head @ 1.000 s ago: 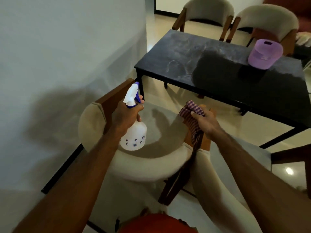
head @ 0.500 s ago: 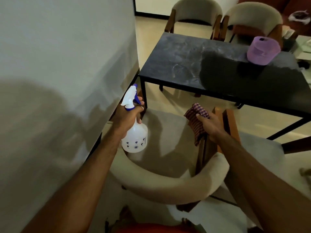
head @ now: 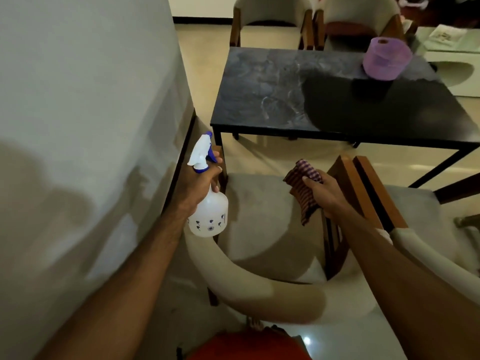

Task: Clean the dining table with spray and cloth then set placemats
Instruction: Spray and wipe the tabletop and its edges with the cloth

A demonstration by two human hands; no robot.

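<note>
My left hand (head: 201, 184) grips the neck of a white spray bottle (head: 207, 216) with a blue trigger, held upright above a chair seat. My right hand (head: 326, 193) is closed on a checked purple cloth (head: 304, 188) that hangs down from it. Ahead stands the dark dining table (head: 272, 100), its top streaked with pale smears. Both hands are short of the table's near edge. No placemats are in sight.
A purple round container (head: 387, 59) sits on the table's far right. Two cushioned wooden chairs (head: 272, 242) stand between me and the table, two more (head: 270, 11) behind it. A white wall (head: 78, 126) runs close along my left.
The view has swung and moved closer to the table. Both hands keep their hold on the bottle and the cloth and sit a little further over the chair seat.
</note>
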